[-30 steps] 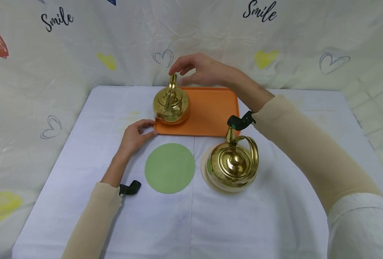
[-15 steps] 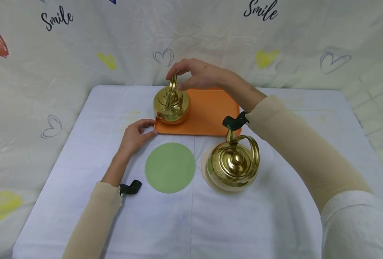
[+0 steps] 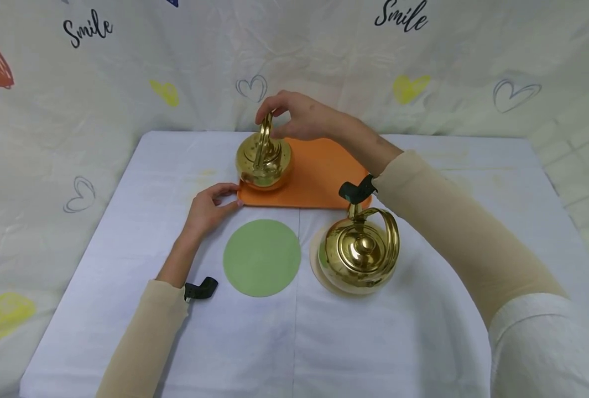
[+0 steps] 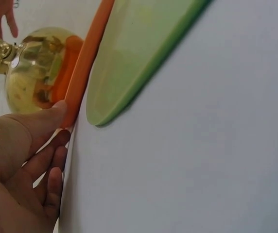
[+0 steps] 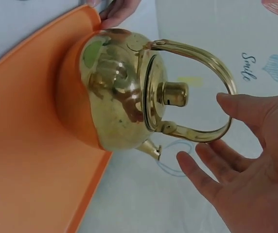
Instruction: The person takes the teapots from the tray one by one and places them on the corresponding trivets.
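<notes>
The right arm (image 3: 453, 226) hid the far right of the orange tray (image 3: 319, 179) from the head view. A second earlier the right hand's (image 3: 299, 115) thumb stood apart from the handle (image 5: 210, 58); now it met it. The fingers lay loosely spread opposite, and I could not tell whether they pinched. The gold kettle (image 3: 264, 160) stood on the tray, below that hand and just beyond the left hand (image 3: 207, 210), which pinched the tray's corner.

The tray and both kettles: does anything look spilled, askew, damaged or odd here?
Nothing looks spilled or visibly damaged. The one mild oddity: the far kettle sits upright at the left end of the orange tray, not in its middle, so the load looks lopsided.
</notes>
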The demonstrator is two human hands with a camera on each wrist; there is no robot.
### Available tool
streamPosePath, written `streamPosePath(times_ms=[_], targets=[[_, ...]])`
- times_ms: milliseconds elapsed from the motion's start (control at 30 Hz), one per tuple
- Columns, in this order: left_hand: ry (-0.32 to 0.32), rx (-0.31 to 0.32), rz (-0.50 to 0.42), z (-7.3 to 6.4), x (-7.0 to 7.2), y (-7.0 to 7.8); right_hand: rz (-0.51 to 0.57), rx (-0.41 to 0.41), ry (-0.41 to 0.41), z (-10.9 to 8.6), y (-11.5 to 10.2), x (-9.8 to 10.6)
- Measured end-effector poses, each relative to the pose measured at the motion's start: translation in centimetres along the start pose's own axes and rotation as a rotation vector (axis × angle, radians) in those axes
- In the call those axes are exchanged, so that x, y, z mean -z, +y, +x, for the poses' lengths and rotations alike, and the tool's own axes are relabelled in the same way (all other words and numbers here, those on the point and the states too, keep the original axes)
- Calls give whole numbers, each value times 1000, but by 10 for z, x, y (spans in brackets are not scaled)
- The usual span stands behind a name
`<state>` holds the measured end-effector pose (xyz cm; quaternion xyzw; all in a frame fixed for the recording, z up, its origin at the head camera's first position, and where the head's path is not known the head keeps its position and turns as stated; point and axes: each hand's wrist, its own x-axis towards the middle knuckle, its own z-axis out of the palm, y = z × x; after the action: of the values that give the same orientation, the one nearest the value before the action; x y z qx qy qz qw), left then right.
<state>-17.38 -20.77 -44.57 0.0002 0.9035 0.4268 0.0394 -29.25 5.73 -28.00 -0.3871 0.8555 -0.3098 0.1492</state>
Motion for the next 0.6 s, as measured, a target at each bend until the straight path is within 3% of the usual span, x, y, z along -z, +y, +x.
streamPosePath(times_ms=[600], targets=[[-5, -5, 11, -2, -1, 3, -12, -75, -5, -2, -3, -4]])
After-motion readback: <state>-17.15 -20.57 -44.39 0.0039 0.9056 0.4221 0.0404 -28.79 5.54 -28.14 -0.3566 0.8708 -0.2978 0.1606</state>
